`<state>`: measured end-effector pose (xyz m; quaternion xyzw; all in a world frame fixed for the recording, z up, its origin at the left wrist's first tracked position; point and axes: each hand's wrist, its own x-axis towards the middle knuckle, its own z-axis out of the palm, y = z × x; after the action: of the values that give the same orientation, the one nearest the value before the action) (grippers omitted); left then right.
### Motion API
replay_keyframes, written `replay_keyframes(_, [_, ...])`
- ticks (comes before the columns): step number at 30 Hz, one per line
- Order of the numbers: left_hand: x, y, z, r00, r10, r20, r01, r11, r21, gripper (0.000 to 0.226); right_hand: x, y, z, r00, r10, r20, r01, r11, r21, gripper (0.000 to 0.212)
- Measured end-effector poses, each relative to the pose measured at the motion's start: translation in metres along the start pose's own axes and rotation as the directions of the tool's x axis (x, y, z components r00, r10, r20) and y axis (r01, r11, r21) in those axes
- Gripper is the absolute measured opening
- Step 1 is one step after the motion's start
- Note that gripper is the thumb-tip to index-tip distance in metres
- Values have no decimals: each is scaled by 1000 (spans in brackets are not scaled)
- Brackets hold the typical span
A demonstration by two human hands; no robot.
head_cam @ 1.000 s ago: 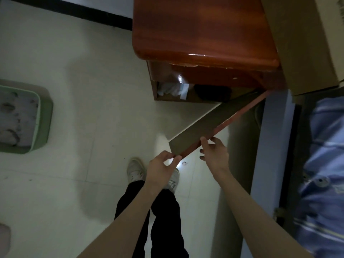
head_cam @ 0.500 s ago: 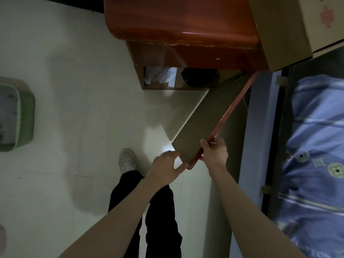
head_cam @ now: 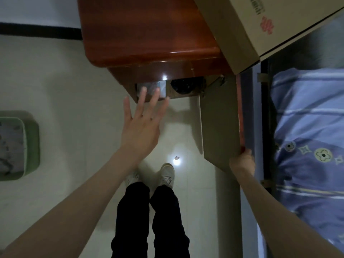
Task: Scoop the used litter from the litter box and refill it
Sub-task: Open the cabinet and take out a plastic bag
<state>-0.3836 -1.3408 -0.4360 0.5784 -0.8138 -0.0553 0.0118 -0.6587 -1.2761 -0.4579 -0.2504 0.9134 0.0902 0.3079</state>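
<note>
A green litter box (head_cam: 32, 146) with grey used litter sits on the floor at the far left edge. My right hand (head_cam: 243, 162) grips the lower corner of the cabinet door (head_cam: 219, 127), which stands swung wide open. My left hand (head_cam: 143, 125) is open with fingers spread, stretched toward the cabinet's opening. Inside the opening I see a pale package (head_cam: 161, 89) and a dark bag (head_cam: 186, 86), both partly hidden by the cabinet front.
The reddish wooden cabinet (head_cam: 149, 34) stands ahead, with a cardboard box (head_cam: 247, 25) on its right side. A bed with blue patterned bedding (head_cam: 307, 136) runs along the right. My legs and white shoes (head_cam: 167, 175) stand on the pale tiled floor.
The cabinet door has swung further open to the right under my right hand. My left hand has let go of the door and now reaches toward the cabinet opening.
</note>
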Motion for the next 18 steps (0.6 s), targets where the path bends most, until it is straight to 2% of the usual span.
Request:
replay_keyframes(3, [16, -8, -13, 999, -48, 6, 48, 999, 2, 83, 8, 10, -4, 998, -35, -52, 33, 999, -34, 61])
replay_keyframes(6, [26, -12, -18, 994, -102, 28, 102, 995, 2, 85, 11, 19, -7, 986, -115, -119, 102, 989, -111, 63])
replay_keyframes(10, [31, -19, -17, 988, -140, 60, 139, 990, 24, 90, 14, 22, -13, 974, -180, -139, 149, 967, -208, 70])
replay_keyframes(13, [31, -20, -17, 988, -138, 75, 136, 990, 29, 89, 21, 22, -21, 973, -186, -133, 157, 966, -204, 75])
replay_keyframes(18, [32, -21, -19, 988, -127, 88, 124, 992, 32, 88, 24, 13, -31, 972, -199, -124, 178, 970, -165, 71])
